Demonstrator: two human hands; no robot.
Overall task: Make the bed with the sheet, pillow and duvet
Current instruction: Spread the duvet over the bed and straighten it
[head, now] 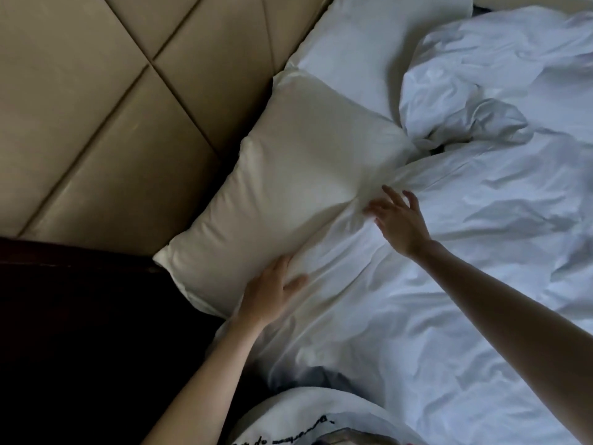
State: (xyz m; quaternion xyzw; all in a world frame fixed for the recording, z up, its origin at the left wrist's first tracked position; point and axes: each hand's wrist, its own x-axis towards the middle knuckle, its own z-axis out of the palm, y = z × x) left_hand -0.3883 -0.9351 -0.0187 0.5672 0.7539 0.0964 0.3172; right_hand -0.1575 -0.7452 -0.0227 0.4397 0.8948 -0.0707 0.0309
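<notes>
Your pillow (288, 200) lies at the head edge of the bed, its long side pressed against the padded headboard (112, 123). A second pillow (369, 49) sits beyond it along the same edge, the two touching end to end. The duvet (481, 252) is rumpled across the rest of the bed, bunched into a heap beside the second pillow, and its top edge overlaps the near pillow's bed-side margin. A dark gap runs along the near side of the bed, below the headboard.

Your left hand (269, 293) rests flat where the near pillow's corner meets the duvet, fingers straight and together, thumb spread, holding nothing. Your right hand (398, 216) reaches in with the arm extended, fingers loosely spread over the gathered duvet edge at the pillow's side; you cannot tell whether the fingertips touch the cloth.
</notes>
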